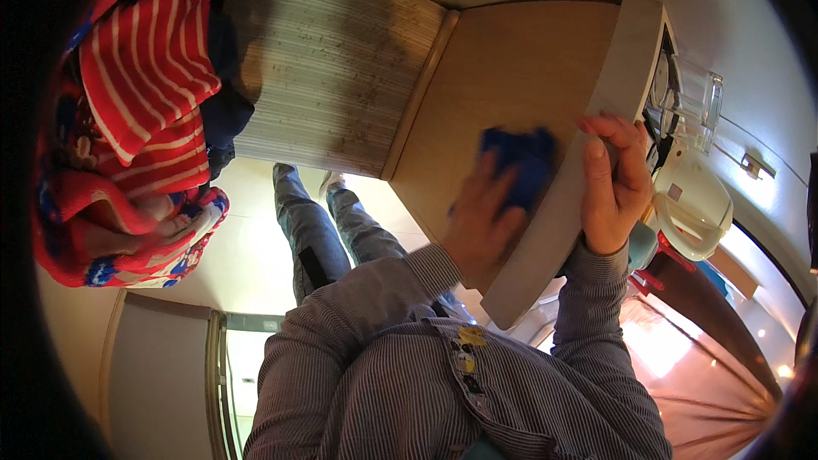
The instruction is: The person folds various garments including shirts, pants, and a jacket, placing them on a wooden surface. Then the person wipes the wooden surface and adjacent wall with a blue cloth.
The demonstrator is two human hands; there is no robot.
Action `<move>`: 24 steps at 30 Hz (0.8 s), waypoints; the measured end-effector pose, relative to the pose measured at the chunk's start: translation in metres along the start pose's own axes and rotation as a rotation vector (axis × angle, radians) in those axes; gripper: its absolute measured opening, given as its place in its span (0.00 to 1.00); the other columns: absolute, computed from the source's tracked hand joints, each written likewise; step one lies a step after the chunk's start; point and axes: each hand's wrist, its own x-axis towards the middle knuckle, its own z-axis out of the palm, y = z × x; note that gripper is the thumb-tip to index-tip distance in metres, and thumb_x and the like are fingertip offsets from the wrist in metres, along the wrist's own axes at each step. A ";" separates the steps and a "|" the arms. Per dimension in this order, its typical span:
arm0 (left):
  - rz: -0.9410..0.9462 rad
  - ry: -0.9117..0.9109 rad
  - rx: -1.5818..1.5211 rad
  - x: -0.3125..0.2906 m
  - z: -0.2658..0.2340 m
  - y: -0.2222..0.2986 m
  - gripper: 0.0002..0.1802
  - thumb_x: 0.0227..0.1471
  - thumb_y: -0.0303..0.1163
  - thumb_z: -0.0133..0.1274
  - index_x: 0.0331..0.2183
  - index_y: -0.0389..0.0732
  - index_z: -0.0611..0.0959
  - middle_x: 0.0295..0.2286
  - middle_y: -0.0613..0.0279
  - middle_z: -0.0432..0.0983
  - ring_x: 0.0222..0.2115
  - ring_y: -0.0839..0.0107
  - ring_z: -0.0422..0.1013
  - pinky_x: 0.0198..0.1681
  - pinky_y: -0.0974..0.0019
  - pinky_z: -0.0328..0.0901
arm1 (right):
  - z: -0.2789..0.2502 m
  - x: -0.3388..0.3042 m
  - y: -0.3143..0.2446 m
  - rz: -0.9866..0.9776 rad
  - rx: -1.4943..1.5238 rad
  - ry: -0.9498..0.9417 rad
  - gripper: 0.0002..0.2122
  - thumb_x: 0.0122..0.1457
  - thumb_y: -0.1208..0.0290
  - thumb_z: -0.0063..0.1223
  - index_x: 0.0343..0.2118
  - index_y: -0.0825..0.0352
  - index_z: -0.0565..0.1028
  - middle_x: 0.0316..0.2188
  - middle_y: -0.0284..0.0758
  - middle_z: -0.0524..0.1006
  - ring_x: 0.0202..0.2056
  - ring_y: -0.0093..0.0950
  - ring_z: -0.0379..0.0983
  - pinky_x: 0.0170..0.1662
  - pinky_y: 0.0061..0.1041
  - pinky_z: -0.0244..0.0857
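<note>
My left hand (pixel 486 226), smeared by motion, presses a blue cloth (pixel 527 158) against the light brown wooden panel (pixel 503 60) of a piece of furniture. A pale, thick edge board (pixel 558 226) runs along the right side of this panel. My right hand (pixel 615 179) grips that board, its fingers curled over the top and the thumb lying along the near face. Part of the cloth is hidden under the left fingers.
Right of the board stand a clear glass container (pixel 694 106) and a cream-coloured jug or kettle (pixel 694 200). At left hang red striped textiles (pixel 149 68). A ribbed, stained pale panel (pixel 332 60) adjoins the wooden one. Below are my legs (pixel 311 221) and the light floor (pixel 247 204).
</note>
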 end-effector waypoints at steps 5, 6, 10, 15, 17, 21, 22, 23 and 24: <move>0.229 -0.027 -0.065 0.044 -0.001 0.003 0.25 0.52 0.41 0.41 0.50 0.39 0.65 0.53 0.42 0.49 0.55 0.47 0.47 0.56 0.54 0.44 | -0.001 -0.001 0.000 0.004 -0.023 -0.006 0.07 0.48 0.73 0.50 0.30 0.68 0.73 0.28 0.33 0.74 0.39 0.31 0.66 0.55 0.39 0.41; 0.173 -0.003 -0.056 0.056 -0.001 -0.015 0.25 0.52 0.41 0.40 0.50 0.38 0.64 0.53 0.42 0.49 0.55 0.47 0.47 0.56 0.54 0.44 | -0.001 -0.002 0.000 0.007 -0.027 0.000 0.07 0.48 0.72 0.50 0.30 0.68 0.73 0.28 0.33 0.74 0.39 0.32 0.66 0.56 0.40 0.40; -0.339 0.127 -0.108 0.072 -0.003 -0.097 0.27 0.54 0.44 0.36 0.50 0.33 0.64 0.51 0.38 0.52 0.52 0.46 0.50 0.55 0.56 0.47 | -0.001 -0.001 -0.001 0.032 -0.035 0.005 0.08 0.47 0.71 0.51 0.30 0.68 0.73 0.27 0.33 0.74 0.39 0.32 0.66 0.56 0.40 0.39; -0.458 0.159 -0.014 0.047 -0.004 -0.101 0.27 0.54 0.43 0.37 0.50 0.34 0.63 0.51 0.38 0.53 0.51 0.46 0.52 0.55 0.56 0.48 | -0.001 0.000 -0.003 0.039 -0.067 -0.004 0.07 0.45 0.71 0.51 0.28 0.67 0.73 0.26 0.32 0.74 0.37 0.33 0.67 0.56 0.40 0.40; -0.306 0.131 0.036 0.040 0.001 -0.062 0.26 0.53 0.41 0.40 0.50 0.37 0.65 0.52 0.40 0.51 0.52 0.47 0.51 0.54 0.54 0.49 | -0.002 0.001 -0.004 0.044 -0.068 -0.003 0.07 0.45 0.72 0.52 0.28 0.67 0.73 0.25 0.32 0.74 0.37 0.33 0.67 0.55 0.40 0.40; 0.153 0.041 0.006 0.070 -0.001 0.004 0.25 0.49 0.39 0.44 0.49 0.41 0.67 0.52 0.40 0.51 0.52 0.47 0.51 0.54 0.53 0.48 | -0.003 0.001 -0.005 0.077 -0.064 -0.012 0.08 0.44 0.71 0.52 0.27 0.68 0.74 0.25 0.32 0.74 0.36 0.33 0.67 0.55 0.40 0.41; 0.222 0.024 0.014 0.089 -0.002 0.007 0.25 0.49 0.38 0.44 0.49 0.39 0.67 0.52 0.39 0.51 0.53 0.48 0.51 0.54 0.54 0.48 | -0.003 0.001 -0.005 0.086 -0.078 -0.017 0.08 0.44 0.71 0.52 0.27 0.68 0.74 0.25 0.32 0.74 0.36 0.33 0.67 0.55 0.40 0.41; 0.296 0.014 0.050 0.109 -0.002 0.006 0.25 0.49 0.36 0.44 0.49 0.38 0.66 0.52 0.38 0.51 0.54 0.48 0.50 0.55 0.56 0.47 | -0.003 0.001 -0.005 0.088 -0.058 -0.012 0.08 0.44 0.71 0.52 0.27 0.68 0.73 0.25 0.32 0.74 0.36 0.33 0.67 0.55 0.40 0.41; 0.272 0.014 -0.027 0.128 0.000 0.003 0.25 0.49 0.38 0.44 0.49 0.39 0.66 0.53 0.40 0.50 0.53 0.48 0.50 0.55 0.56 0.47 | -0.004 0.000 -0.005 0.087 -0.055 -0.010 0.08 0.44 0.70 0.52 0.27 0.68 0.73 0.25 0.31 0.74 0.36 0.33 0.66 0.55 0.39 0.40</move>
